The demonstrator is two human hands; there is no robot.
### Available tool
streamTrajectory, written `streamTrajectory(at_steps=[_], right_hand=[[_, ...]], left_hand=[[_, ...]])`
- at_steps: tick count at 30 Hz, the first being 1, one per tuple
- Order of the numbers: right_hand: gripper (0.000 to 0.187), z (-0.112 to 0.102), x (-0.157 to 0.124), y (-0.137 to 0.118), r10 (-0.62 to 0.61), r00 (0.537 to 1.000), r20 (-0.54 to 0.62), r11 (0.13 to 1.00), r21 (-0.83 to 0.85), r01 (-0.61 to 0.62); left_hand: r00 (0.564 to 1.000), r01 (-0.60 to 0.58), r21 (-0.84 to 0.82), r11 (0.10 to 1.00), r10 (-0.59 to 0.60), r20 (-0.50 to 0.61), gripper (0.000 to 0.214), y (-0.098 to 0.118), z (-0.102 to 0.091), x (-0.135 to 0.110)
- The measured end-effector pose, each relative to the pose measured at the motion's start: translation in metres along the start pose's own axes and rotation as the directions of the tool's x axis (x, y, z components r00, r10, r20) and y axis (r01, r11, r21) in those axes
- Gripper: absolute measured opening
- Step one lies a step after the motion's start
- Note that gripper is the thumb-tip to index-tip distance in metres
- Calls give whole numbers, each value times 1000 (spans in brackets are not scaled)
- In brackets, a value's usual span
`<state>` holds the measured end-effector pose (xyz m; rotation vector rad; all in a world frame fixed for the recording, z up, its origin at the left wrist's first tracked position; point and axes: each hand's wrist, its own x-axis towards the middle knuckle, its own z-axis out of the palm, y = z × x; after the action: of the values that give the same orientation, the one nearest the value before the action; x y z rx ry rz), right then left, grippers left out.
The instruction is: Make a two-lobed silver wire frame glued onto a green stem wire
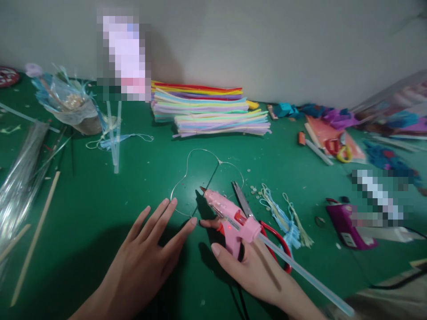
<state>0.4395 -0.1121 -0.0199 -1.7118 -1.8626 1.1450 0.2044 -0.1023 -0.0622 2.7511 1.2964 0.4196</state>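
Note:
My right hand (256,271) grips a pink hot glue gun (230,218) by its handle, with a finger at the red trigger. A long clear glue stick (307,275) juts out of its back. The gun's nozzle points up and left, over a thin wire bent into a heart-like loop (187,169) on the green table (100,200). My left hand (147,253) lies flat and open on the table, its fingertips touching the wire's lower edge. Red-handled scissors (267,235) lie just right of the gun.
Stacked coloured pipe cleaners (210,111) lie at the back by the wall. A wrapped bouquet (70,104), clear sticks and wooden skewers (33,231) are on the left. Thread tassels (287,218), a purple box (347,226) and craft scraps are on the right.

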Motion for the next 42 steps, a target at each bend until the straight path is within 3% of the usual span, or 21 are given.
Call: streamTrajectory(at_steps=[26, 32, 42], right_hand=[[44, -3, -4, 6, 4, 1000, -24, 1000, 13, -3], [47, -2, -2, 6, 27, 1000, -5, 1000, 2, -27], [36, -4, -1, 3, -25, 1000, -5, 1000, -17, 25]], left_hand=[[994, 85, -87, 993, -77, 82, 60, 5, 0, 1], [995, 83, -88, 993, -78, 60, 56, 4, 2, 0], [998, 42, -11, 999, -41, 52, 49, 5, -2, 5]])
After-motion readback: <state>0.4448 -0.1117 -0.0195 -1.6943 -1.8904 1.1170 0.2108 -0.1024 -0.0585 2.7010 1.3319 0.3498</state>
